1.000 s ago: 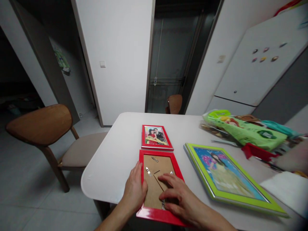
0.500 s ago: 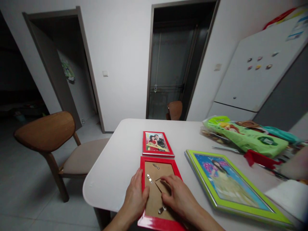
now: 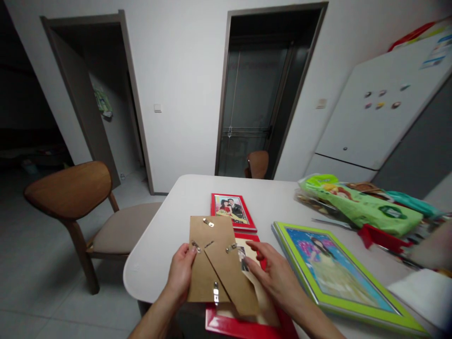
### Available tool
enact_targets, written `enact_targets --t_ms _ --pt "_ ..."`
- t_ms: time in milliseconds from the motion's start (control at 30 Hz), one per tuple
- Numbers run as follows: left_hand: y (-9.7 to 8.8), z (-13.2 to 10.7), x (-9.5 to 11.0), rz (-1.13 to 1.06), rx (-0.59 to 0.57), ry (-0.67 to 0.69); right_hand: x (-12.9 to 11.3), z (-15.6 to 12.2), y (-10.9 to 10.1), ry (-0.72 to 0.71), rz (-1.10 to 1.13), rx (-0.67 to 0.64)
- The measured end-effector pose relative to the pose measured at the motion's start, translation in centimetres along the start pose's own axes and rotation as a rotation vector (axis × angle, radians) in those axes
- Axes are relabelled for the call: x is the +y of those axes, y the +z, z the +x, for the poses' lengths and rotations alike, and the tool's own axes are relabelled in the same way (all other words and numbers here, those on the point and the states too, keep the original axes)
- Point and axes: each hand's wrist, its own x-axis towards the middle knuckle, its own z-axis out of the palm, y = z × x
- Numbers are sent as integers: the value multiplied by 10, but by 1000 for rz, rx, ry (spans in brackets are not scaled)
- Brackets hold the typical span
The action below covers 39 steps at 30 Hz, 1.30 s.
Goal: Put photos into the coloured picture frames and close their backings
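Note:
My left hand (image 3: 181, 273) pinches the left edge of a brown picture-frame backing board (image 3: 205, 263), which has metal clips and a fold-out stand. The board is lifted and tilted over a red picture frame (image 3: 226, 320). My right hand (image 3: 275, 273) is at the board's right side, thumb and fingers apart, close to a pale sheet with a small picture (image 3: 243, 259) on it. Whether its fingertips touch the sheet I cannot tell. The board hides much of the red frame. Beyond it lies another red frame with a photo of a couple (image 3: 231, 209).
A large green picture frame (image 3: 339, 268) lies at the right of the white table (image 3: 169, 221). Behind it are a green packet (image 3: 374, 202) and a red tool-like object (image 3: 383, 235). A wooden chair (image 3: 70, 193) stands to the left.
The backing board has come up out of the red frame and moved left in my left hand. My right hand has let go of the board's stand and moved right.

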Motion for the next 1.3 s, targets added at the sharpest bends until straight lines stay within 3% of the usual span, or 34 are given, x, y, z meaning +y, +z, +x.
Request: enact_targets --t_ms 133,267,400,500,600,700,767,867,933,1000,1100,1200,1300 --pt "-45 2 4 23 15 -84 34 -4 5 141 -211 -15" --pt "-78 7 1 135 59 -118 48 -8 12 210 -243 -77" --pt "-93 17 -3 320 131 -68 48 -3 10 234 -167 -34" --pt "-94 23 -1 462 229 19 44 -1 4 398 118 -23" --pt "-73 19 5 544 265 140 35 -5 -2 562 698 -82" --pt "-23 3 14 573 104 267 23 -9 -9 629 1051 -81" --pt "19 -10 20 550 -76 255 12 -9 -15 636 1075 -54" --pt "76 -24 30 535 -214 240 -3 -6 -24 566 1032 -12" --pt "99 -28 36 564 -267 256 -9 -3 -28 528 1028 5" --pt "106 -28 44 582 -278 276 -10 -1 -29 509 1042 -2" --pt "88 -19 58 541 -214 300 -1 0 -25 496 1006 -18" --pt "49 -6 66 405 -102 240 16 0 -19 496 797 -8" --pt "7 6 54 354 -23 98 35 -1 -14 445 428 -5"
